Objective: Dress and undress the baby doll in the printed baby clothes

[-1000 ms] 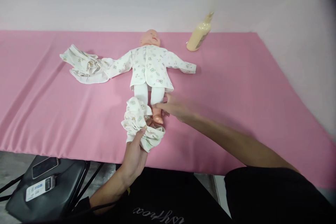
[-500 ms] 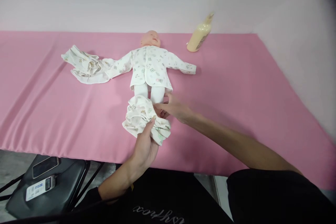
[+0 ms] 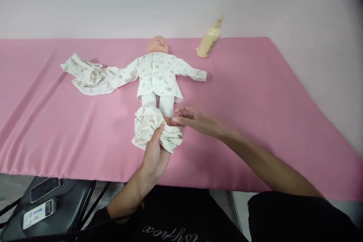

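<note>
A baby doll (image 3: 157, 45) lies on its back, wearing a white printed jacket (image 3: 159, 75). Bunched around its lower legs are white printed baby pants (image 3: 146, 123). My left hand (image 3: 156, 155) grips the gathered cloth, thumb on top and fingers underneath. My right hand (image 3: 197, 120) is just right of the doll's legs, its fingers apart and slightly curled, the fingertips near the pant opening. Part of the doll's foot (image 3: 167, 121) shows at that opening. Whether my right fingertips touch it, I cannot tell.
The table has a pink cover (image 3: 241, 121). A pale yellow pump bottle (image 3: 209, 42) stands near its back edge. Another crumpled printed garment (image 3: 93, 75) lies beside the doll's arm at left. Below, a black chair (image 3: 68, 211) holds a phone (image 3: 45, 190) and a white device (image 3: 39, 213).
My right hand has drawn back to the right from the doll's leg. My left hand keeps its hold on the pants. The whole view has shifted slightly.
</note>
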Demonstrator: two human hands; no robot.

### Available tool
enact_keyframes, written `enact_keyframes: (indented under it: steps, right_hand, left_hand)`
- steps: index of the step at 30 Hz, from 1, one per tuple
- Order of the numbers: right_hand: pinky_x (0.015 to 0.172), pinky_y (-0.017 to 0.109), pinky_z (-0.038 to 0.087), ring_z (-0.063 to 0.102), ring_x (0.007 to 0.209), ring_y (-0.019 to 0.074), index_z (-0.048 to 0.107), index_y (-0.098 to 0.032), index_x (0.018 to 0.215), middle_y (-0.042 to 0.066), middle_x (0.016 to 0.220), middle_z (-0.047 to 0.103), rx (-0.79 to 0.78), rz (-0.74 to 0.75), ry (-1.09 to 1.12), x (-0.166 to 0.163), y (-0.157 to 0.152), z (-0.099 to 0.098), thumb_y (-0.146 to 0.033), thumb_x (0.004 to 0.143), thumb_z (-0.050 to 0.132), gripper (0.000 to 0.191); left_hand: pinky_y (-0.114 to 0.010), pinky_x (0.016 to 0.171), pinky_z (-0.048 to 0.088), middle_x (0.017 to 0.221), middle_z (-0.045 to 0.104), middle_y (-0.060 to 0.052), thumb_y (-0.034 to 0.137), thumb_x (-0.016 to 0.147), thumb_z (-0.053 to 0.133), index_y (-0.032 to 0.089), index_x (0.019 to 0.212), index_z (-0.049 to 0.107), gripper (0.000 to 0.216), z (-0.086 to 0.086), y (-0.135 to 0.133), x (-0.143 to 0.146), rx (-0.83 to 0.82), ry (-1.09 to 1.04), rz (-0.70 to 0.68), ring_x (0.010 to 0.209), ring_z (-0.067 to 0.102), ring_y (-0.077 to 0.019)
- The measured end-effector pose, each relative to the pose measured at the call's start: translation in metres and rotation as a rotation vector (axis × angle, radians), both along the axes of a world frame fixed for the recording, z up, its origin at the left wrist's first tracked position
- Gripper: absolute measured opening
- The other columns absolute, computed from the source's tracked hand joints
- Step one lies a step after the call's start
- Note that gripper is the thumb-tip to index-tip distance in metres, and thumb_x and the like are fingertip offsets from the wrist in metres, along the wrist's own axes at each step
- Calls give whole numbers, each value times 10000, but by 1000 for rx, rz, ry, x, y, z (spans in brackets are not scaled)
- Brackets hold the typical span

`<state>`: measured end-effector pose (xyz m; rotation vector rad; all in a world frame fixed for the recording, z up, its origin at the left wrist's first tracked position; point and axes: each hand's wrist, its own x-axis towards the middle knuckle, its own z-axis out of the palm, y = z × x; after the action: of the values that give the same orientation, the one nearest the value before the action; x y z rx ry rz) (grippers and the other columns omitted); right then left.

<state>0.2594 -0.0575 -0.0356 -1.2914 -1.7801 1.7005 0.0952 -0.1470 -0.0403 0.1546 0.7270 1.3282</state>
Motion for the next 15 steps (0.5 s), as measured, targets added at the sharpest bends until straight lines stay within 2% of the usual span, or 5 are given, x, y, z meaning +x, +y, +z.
enact_keyframes:
  steps: [3,5,9,12,15]
  right_hand:
    - [870,359,515,639,966,193,651,-203,1109,55,1062,680,118,265,-8,15,-4,8,-479,848,716,385]
    - [875,350,506,621,966,183,667,-215,1080,47,1092,657,190,357,-58,16,-6,11,-411,837,722,318]
    - [802,327,481,586,893,175,638,-206,911,33,987,628,321,363,-173,9,-7,5,-303,871,629,105]
    - [796,321,461,567,887,176,607,-208,892,28,959,619,412,273,-139,9,-2,-3,-341,882,628,135]
    - [817,324,467,581,905,181,599,-208,856,33,969,635,374,195,-48,14,5,-8,-383,869,653,183]
  left_hand:
    - [-342,967,526,1186,700,-40,262,934,660,243,1326,596,398,0,0,-1,2,-9,-3,1094,667,-193]
    - [-363,974,524,1176,701,-42,283,934,658,241,1326,596,399,0,0,-1,8,-7,-25,1095,671,-208]
    - [-365,984,517,1186,710,-46,263,930,648,246,1328,600,402,0,0,-1,23,21,-12,1124,667,-220]
    - [-374,1035,496,1272,693,-46,236,914,649,268,1365,576,458,1,0,-1,20,20,38,1249,617,-238]
    - [-393,1080,478,1338,669,-41,224,906,649,288,1399,549,507,3,1,-1,26,13,65,1318,575,-246]
